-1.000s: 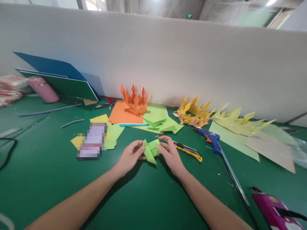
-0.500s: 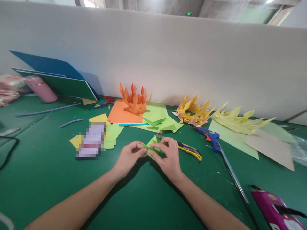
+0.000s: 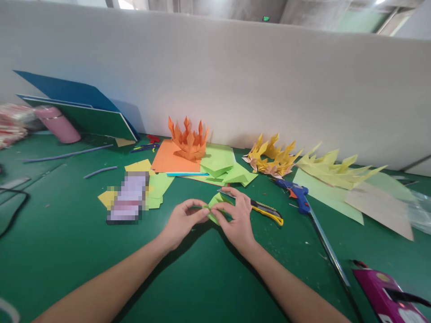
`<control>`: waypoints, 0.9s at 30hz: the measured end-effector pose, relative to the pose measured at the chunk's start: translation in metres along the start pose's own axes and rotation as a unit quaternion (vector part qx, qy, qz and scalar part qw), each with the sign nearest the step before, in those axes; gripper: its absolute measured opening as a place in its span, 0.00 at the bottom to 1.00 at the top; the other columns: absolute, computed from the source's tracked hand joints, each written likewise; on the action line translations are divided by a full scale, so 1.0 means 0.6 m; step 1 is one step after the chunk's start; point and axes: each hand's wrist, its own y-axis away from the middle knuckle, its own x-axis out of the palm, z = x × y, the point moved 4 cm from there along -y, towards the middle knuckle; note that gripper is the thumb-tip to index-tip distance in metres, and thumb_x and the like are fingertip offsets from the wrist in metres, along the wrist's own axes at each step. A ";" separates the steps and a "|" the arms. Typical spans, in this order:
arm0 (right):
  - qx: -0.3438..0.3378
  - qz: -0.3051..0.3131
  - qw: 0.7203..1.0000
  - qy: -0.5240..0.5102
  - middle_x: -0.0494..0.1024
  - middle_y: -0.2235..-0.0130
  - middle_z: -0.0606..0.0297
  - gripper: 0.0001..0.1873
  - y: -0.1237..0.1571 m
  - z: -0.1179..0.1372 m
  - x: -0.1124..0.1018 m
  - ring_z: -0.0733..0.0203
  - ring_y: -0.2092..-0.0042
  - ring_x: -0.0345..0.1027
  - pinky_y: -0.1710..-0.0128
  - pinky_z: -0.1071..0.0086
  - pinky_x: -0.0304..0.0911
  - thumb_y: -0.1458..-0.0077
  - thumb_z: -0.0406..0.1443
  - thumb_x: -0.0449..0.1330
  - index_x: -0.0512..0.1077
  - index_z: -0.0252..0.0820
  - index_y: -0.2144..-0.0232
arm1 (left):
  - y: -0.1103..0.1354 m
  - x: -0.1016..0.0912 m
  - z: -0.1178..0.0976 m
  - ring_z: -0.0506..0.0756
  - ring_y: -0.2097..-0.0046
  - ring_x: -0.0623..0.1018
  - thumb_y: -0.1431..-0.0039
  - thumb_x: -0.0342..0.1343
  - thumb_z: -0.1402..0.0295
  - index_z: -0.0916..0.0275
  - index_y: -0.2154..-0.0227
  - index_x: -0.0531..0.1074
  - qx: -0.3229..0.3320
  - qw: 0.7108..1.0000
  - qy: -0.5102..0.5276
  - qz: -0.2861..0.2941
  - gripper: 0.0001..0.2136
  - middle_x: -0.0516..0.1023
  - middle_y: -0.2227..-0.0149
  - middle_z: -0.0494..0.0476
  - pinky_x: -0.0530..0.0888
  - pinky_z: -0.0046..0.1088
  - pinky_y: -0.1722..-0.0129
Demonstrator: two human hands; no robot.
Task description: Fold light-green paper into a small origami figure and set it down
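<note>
Between both hands is a small piece of folded light-green paper (image 3: 215,201), held just above the table. My left hand (image 3: 184,220) pinches its left side with thumb and fingers. From the other side, my right hand (image 3: 236,217) grips the same paper between thumb and forefinger, close to the left fingertips. Part of the fold is hidden by the fingers. A yellow-and-black utility knife (image 3: 267,211) lies just right of my right hand, its front end partly covered by that hand. Behind the hands lie more folded green papers (image 3: 237,174).
An orange paper crown (image 3: 190,146) stands on orange sheets (image 3: 161,159) at the back. Yellow paper crowns (image 3: 274,157) sit to its right. A blue glue gun (image 3: 296,193), a purple box (image 3: 384,287), a pixelated phone (image 3: 129,197) and a pink bottle (image 3: 59,125) rest on the green table (image 3: 208,287).
My right thumb and forefinger have moved closer to my left fingertips, and the green paper is pinched more tightly and turned slightly. Things on the table stay where they were.
</note>
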 end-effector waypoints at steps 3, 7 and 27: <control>-0.003 0.007 1.000 0.009 0.67 0.52 0.62 0.06 0.000 0.002 0.001 0.51 0.51 0.58 0.51 0.53 0.52 0.49 0.33 0.61 0.75 0.48 0.75 | -0.001 -0.002 0.000 0.49 0.69 0.72 0.64 0.67 0.60 0.64 0.77 0.71 0.006 1.000 -0.002 -0.009 0.15 0.71 0.73 0.48 0.73 0.28 0.63; -0.003 0.013 1.000 0.017 0.68 0.52 0.61 0.06 0.001 0.001 0.003 0.50 0.51 0.58 0.52 0.52 0.52 0.48 0.34 0.61 0.75 0.48 0.76 | -0.004 -0.006 0.000 0.48 0.70 0.71 0.63 0.65 0.62 0.64 0.79 0.70 0.028 0.999 -0.020 -0.027 0.13 0.71 0.75 0.47 0.71 0.25 0.66; -0.013 0.014 1.000 0.024 0.69 0.53 0.63 0.06 0.003 0.001 0.004 0.50 0.51 0.57 0.52 0.53 0.50 0.49 0.33 0.61 0.74 0.48 0.76 | -0.009 -0.015 -0.004 0.48 0.73 0.70 0.64 0.66 0.62 0.64 0.80 0.70 0.042 0.998 -0.041 -0.033 0.13 0.73 0.77 0.48 0.68 0.25 0.69</control>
